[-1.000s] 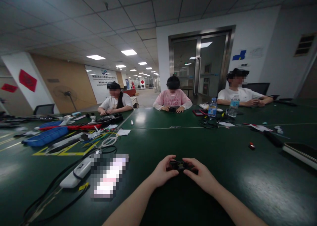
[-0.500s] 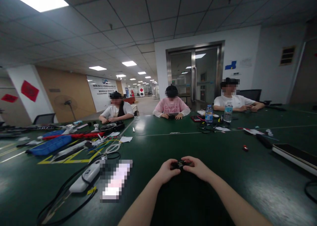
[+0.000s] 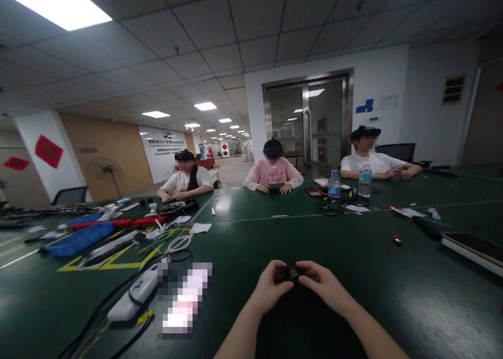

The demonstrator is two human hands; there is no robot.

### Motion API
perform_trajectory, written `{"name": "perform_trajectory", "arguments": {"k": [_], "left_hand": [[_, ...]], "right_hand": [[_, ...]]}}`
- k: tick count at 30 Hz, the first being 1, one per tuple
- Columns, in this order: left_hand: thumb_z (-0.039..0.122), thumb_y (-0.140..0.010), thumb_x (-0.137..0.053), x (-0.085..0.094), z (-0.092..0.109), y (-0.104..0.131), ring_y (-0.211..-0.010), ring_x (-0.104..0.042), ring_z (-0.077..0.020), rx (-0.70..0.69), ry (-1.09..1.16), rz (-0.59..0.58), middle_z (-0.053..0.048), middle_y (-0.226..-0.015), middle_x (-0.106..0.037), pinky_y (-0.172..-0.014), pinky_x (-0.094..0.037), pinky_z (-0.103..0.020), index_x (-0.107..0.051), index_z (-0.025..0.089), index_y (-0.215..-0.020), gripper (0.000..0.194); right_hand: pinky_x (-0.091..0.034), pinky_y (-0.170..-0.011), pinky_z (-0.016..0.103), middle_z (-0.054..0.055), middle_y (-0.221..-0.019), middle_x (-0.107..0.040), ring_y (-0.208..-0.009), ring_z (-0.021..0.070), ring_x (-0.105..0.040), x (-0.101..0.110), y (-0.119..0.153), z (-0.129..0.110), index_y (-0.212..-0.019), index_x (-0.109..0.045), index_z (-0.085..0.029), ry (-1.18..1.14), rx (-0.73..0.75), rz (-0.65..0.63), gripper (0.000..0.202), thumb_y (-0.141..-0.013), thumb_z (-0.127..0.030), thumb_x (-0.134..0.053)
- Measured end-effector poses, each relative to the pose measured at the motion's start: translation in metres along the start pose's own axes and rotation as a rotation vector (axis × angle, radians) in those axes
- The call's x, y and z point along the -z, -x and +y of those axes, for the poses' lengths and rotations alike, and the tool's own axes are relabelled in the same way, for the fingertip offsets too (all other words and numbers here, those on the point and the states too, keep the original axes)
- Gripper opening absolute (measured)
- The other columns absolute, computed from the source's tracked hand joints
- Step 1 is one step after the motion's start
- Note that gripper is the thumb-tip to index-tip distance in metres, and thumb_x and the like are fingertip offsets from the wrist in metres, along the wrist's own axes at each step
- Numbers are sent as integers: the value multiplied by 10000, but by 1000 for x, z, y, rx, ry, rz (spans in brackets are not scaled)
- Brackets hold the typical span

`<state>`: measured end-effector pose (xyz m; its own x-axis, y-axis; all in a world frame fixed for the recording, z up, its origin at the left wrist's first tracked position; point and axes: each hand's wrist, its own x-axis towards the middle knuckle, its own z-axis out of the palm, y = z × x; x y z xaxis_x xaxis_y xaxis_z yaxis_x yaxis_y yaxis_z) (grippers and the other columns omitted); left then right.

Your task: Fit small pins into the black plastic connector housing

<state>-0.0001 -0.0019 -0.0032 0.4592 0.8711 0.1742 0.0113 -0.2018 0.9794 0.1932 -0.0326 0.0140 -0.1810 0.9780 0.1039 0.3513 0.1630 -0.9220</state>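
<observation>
A: What's the biggest thing we have in front of us?

B: The green counter (image 3: 236,243), with three people seated along its far side. Nearer, on our left, lie a blue tray (image 3: 80,241) and a white power strip (image 3: 128,300).

A: And closer to our arms?

B: A bright, pixelated slab (image 3: 187,298) lies beside the strip. If our left arm swung wide, we might knock it, or snag the cables near the strip.

A: What about the bottles?

B: The blue-labelled bottle (image 3: 334,185) and the clear one (image 3: 364,183) stand well beyond our reach as we sit, so we'd judge them a small risk.

A: How are our hands set?

B: Our left hand (image 3: 271,288) pinches one side of the small dark object (image 3: 291,272) between thumb and fingers; our right hand (image 3: 322,285) pinches the other side. The object sits between them, in front of us.

A: Where might that go wrong?

B: Uneven pressure could twist it out of our fingertips, and pulling apart too hard could make it slip or strain any joint in it. Our fingers cover much of it, so we can't tell how it's built, and a loose part could escape us unseen.

A: Anything smaller?

B: A little red item (image 3: 396,240), well apart to our right.
</observation>
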Motion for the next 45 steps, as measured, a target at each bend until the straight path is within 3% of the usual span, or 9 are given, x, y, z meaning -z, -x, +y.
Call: {"name": "perform_trajectory", "arguments": {"k": [6,16,29,36,45], "left_hand": [[190,-646,-734,2,0,-2,-852,-601,-188,43,201,12,-45,-915,-631,-774,-438,-323,-459,181,-1079,513],[243,-672,-730,8,-5,-2,-833,-603,-179,68,211,-50,-43,-908,-636,-760,-443,-320,-483,174,-1040,449],[241,-666,-739,7,-6,-2,-887,-604,-202,60,214,-47,-68,-960,-637,-798,-448,-348,-463,179,-1132,546],[286,-649,-757,7,-6,-2,-831,-599,-184,78,208,-72,-53,-926,-633,-756,-448,-333,-514,186,-1044,474],[261,-660,-751,7,6,1,-872,-607,-197,123,204,-102,-65,-949,-639,-806,-445,-360,-475,187,-1125,545]], "right_hand": [[-482,-797,343,38,-1012,-640,-905,209,-603,-8,1,-7,-1147,-555,-222,14,9,62,379,-786,-338,-562],[-489,-808,344,36,-1122,-561,-966,206,-571,-11,5,-12,-1112,-588,-255,75,77,29,302,-819,-303,-533],[-499,-784,330,34,-1122,-568,-1001,218,-561,-11,1,-6,-1058,-604,-255,105,96,54,268,-804,-323,-552],[-483,-832,353,39,-1167,-561,-1060,235,-541,-11,3,-12,-1049,-607,-246,99,105,50,272,-789,-316,-569],[-484,-821,346,30,-1125,-585,-1025,226,-558,-10,2,-8,-1031,-613,-250,101,95,30,244,-803,-317,-560]]}}
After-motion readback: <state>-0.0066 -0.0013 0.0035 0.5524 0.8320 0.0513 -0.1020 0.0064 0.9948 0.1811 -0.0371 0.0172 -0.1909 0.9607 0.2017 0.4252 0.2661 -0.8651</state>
